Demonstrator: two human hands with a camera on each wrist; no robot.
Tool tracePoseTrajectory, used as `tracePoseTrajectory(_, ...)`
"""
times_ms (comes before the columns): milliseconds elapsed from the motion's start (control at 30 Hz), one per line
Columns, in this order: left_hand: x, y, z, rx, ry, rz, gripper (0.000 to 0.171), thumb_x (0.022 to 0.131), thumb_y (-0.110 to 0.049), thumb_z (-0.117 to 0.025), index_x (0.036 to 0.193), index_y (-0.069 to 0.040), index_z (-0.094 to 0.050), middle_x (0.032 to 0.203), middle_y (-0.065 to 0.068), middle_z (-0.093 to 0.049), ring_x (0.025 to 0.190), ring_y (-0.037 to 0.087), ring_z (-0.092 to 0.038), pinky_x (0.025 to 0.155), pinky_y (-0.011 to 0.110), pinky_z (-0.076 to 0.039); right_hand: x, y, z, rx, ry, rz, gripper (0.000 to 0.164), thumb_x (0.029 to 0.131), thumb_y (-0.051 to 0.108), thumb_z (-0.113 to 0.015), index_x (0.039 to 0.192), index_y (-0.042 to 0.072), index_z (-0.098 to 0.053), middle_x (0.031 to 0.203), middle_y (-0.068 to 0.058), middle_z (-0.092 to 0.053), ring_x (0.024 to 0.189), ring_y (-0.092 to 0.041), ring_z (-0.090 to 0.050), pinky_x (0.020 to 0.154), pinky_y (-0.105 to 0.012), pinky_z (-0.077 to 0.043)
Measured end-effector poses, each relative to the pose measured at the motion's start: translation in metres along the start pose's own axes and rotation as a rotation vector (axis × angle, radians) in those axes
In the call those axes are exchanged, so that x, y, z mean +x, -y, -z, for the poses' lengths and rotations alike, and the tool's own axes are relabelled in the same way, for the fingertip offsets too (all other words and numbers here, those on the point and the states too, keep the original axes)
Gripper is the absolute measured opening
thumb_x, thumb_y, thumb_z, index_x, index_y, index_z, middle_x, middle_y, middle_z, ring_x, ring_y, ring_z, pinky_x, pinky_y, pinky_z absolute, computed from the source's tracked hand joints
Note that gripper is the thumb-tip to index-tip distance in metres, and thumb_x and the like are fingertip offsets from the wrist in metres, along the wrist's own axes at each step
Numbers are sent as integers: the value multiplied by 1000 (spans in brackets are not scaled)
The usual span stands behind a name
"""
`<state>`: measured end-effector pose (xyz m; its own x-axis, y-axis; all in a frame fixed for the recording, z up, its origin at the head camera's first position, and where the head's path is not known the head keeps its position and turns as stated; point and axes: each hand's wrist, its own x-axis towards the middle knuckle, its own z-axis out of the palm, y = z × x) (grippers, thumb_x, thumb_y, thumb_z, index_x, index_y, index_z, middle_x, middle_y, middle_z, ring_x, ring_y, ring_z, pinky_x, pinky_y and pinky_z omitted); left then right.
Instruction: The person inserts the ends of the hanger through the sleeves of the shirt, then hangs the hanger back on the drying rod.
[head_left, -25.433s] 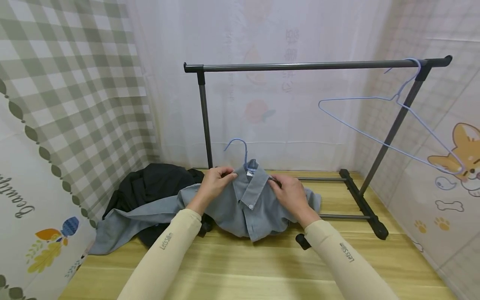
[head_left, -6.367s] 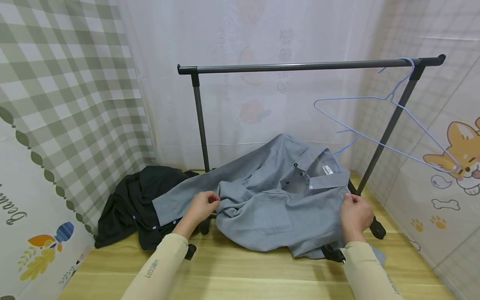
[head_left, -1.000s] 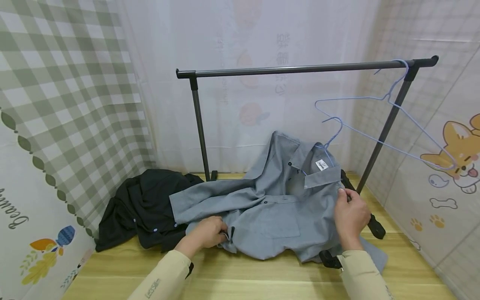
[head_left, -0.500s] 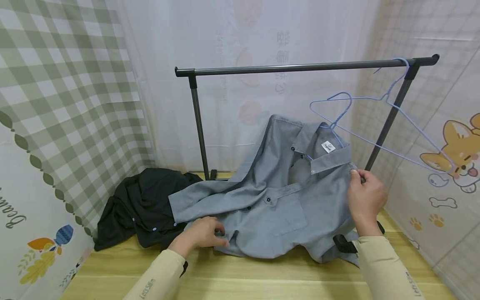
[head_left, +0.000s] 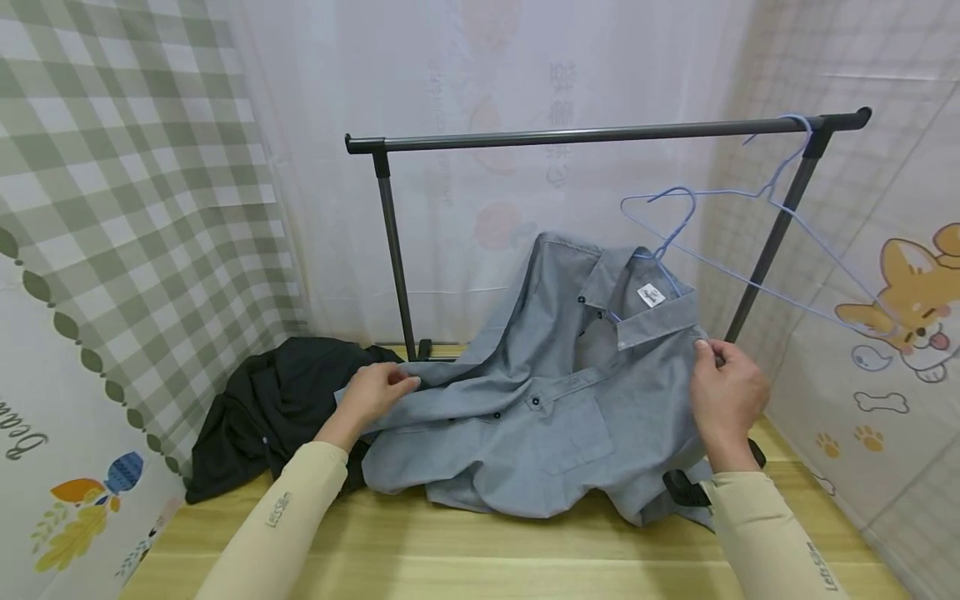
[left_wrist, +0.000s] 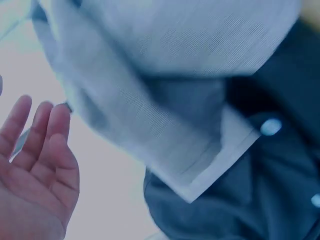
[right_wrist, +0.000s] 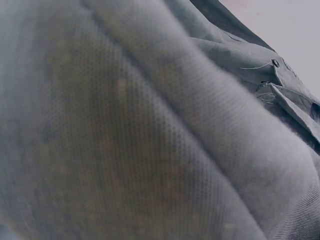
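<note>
A grey button-up shirt (head_left: 525,392) lies partly raised in front of the rack. A blue wire hanger (head_left: 670,237) sits inside it, its hook standing out of the collar. My right hand (head_left: 727,400) pinches the shirt at the shoulder beside the collar. In the right wrist view, grey cloth (right_wrist: 125,140) fills most of the picture and hides the fingers. My left hand (head_left: 369,402) is over the shirt's sleeve. The left wrist view shows that hand (left_wrist: 42,165) with loosely extended fingers holding nothing, beside the sleeve's cuff (left_wrist: 185,170).
A black garment (head_left: 277,408) with pale buttons lies heaped at the left. The dark rack's bar (head_left: 600,136) spans the back, with another blue hanger (head_left: 776,187) hooked at its right end. Wooden tabletop (head_left: 480,558) shows in front, and printed cloth walls enclose the sides.
The hanger went into the shirt's collar earlier. Over the last second my right hand raised the shirt's shoulder; my left hand left the lower edge and moved up and left to the sleeve.
</note>
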<state>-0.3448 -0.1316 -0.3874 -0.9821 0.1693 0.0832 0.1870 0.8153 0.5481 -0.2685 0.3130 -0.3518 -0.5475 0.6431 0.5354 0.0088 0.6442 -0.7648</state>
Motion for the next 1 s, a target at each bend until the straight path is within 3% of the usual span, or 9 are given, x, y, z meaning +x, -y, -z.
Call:
tracePoseTrajectory(133, 17, -3, 19, -1, -84, 51, 43, 99, -42, -60, 124, -9, -66, 112, 12, -68, 97, 29, -64, 82, 47, -50, -1, 0, -1, -3, 1, -7, 37, 100, 28, -58, 106, -5, -72, 102, -24, -71, 95, -41, -65, 78, -47, -40)
tracePoseTrajectory(267, 33, -9, 34, -51, -110, 66, 56, 101, -43, -56, 142, -5, -51, 130, 20, -59, 115, 37, -58, 94, 53, -46, 0, -1, -2, -11, -11, 2, 35, 100, 27, -59, 105, -5, -72, 101, -23, -71, 94, -40, -65, 75, -45, -39)
tracePoseTrajectory(400, 47, -18, 43, -101, -122, 63, 62, 101, -41, -55, 149, -4, -42, 138, 21, -53, 122, 39, -53, 97, 54, -45, 0, -2, -3, -18, -20, 18, 35, 99, 27, -59, 103, -5, -73, 99, -23, -71, 91, -40, -66, 71, -42, -39)
tracePoseTrajectory(533, 56, -28, 46, -142, -154, 36, 62, 101, -37, -57, 149, -2, -41, 136, 21, -54, 122, 38, -54, 96, 52, -46, 0, -1, -2, -15, -18, 26, 34, 99, 27, -60, 102, -4, -73, 98, -23, -71, 90, -40, -66, 71, -43, -39)
tracePoseTrajectory(767, 64, -39, 47, -135, -245, 36, 41, 104, -33, -54, 128, 0, -60, 116, 18, -65, 106, 34, -61, 89, 48, -48, 0, 0, -2, -17, -6, 32, 34, 99, 28, -60, 102, -4, -73, 98, -23, -71, 90, -41, -66, 70, -44, -39)
tracePoseTrajectory(1000, 68, -40, 47, -121, -235, 56, 39, 105, -32, -52, 126, 0, -61, 117, 18, -65, 106, 33, -61, 88, 47, -48, 5, 6, 3, -9, 3, 27, 36, 100, 28, -58, 105, -5, -72, 103, -24, -70, 96, -43, -64, 78, -50, -40)
